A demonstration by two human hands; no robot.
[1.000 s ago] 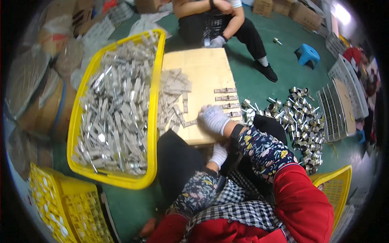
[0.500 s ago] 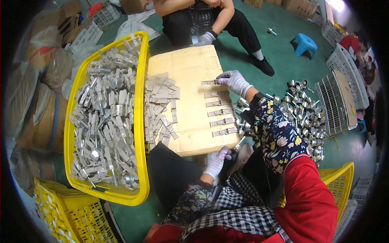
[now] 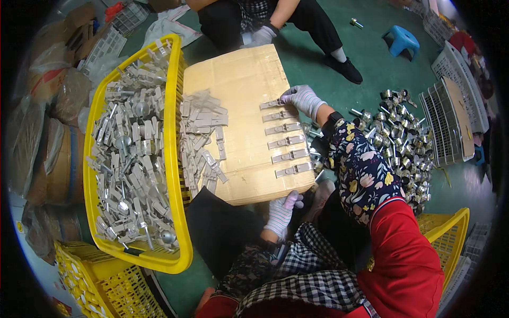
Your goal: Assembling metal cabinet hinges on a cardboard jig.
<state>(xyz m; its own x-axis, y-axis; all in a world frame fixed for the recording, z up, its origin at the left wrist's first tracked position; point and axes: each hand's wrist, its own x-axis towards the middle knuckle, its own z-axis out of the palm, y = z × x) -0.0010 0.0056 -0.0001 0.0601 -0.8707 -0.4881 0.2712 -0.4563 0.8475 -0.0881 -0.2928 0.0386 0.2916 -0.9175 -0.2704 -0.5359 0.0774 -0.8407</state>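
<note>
A wide cardboard-coloured board (image 3: 244, 175) lies in front of me, with several grey plastic clips in a column along its right side. My gloved right hand (image 3: 306, 102) is at the column's far end, thumb and fingers closed on the right end of the farthest grey clip (image 3: 270, 104). That clip lies on or just above the board; I cannot tell which. Below the board's near edge, my gloved left hand (image 3: 282, 214) has its fingers drawn together; whether something is in them is hidden. A loose heap of the same clips (image 3: 204, 114) covers the board's left part.
On the left stands a yellow basket (image 3: 183, 233) full of clips with metal parts. Round metal pieces with stems (image 3: 397, 138) are piled on the floor at right. Across from me sits a person with a gloved hand (image 3: 261, 37). A blue stool (image 3: 402, 41) stands farther back.
My right hand has brought the farthest clip closer to the column, and it now lines up with the others. My left hand stays by the near edge. The whole view has shifted slightly.
</note>
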